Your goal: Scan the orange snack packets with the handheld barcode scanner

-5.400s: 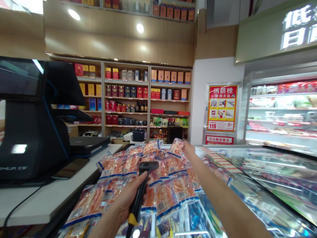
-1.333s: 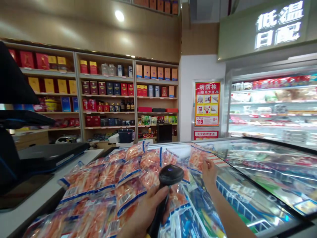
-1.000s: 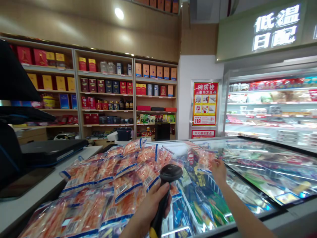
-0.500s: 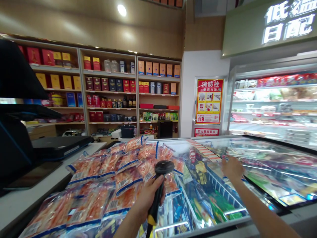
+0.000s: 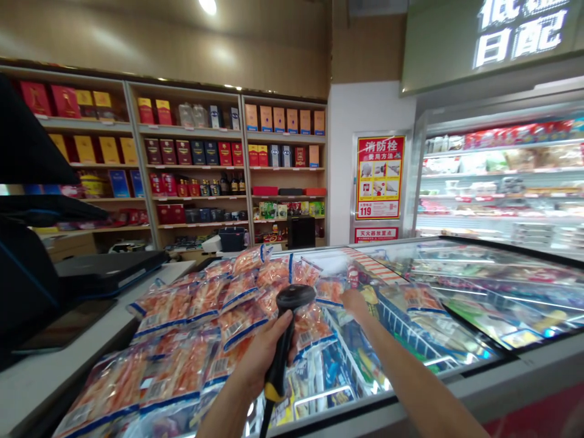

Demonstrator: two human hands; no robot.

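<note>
My left hand [image 5: 264,350] is wrapped around the handle of a black and yellow barcode scanner [image 5: 292,298], its head upright over the heap. Below and around it lie many clear packets [image 5: 171,371] of orange-pink food strips with blue edges and barcode labels. My right hand [image 5: 358,302] reaches in from the right, beside a packet [image 5: 331,291] at the heap's right end. Its fingers are hidden and smeared, so I cannot tell if it grips that packet. One separate packet [image 5: 422,298] lies farther right on the freezer's glass top.
A chest freezer [image 5: 465,386] with a sliding glass lid and wire baskets [image 5: 410,334] spans the front right. At left stand a counter [image 5: 98,340] and a dark device [image 5: 112,267]. Shelves [image 5: 194,164] of boxed goods and a lit refrigerated case [image 5: 497,182] are behind.
My right hand has moved left from over the freezer glass to the heap's right end. A packet now shows on the glass where it was. My left hand still holds the scanner.
</note>
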